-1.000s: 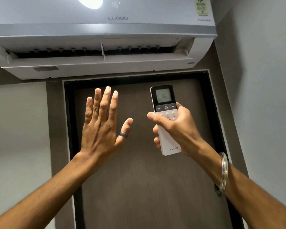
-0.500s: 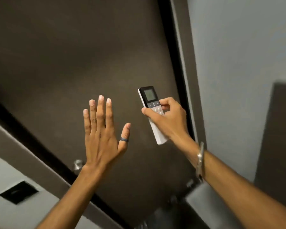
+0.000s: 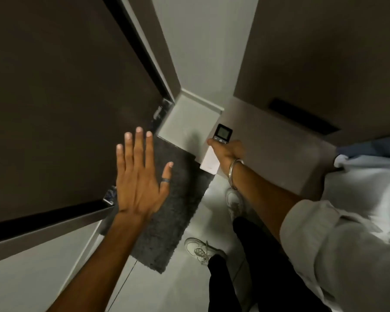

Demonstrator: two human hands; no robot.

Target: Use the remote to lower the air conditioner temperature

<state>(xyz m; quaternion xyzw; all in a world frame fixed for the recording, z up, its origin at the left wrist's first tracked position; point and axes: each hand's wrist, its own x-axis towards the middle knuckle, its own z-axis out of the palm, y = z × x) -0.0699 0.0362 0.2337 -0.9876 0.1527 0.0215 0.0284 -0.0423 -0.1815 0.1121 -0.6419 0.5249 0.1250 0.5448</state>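
Note:
The white remote [image 3: 212,161] with a dark screen end sits in my right hand [image 3: 229,152], which is closed around its middle with the thumb lying across the buttons under the screen. My left hand [image 3: 140,176] is held out flat and holds nothing, its fingers spread, a dark ring on the thumb. It hangs to the left of the remote, over the grey mat. The air conditioner is out of view; the camera looks down at the floor.
A dark brown door [image 3: 65,97] fills the left side. A grey shaggy mat [image 3: 178,212] lies on the pale tiled floor by the door. My two white shoes [image 3: 198,248] stand beside it. A brown cabinet [image 3: 313,52] and a bed with light bedding [image 3: 358,188] are on the right.
The view has swung down from the air conditioner, past the door, to the floor. Both hands have come down with it; my right hand has kept the remote and my left has stayed flat.

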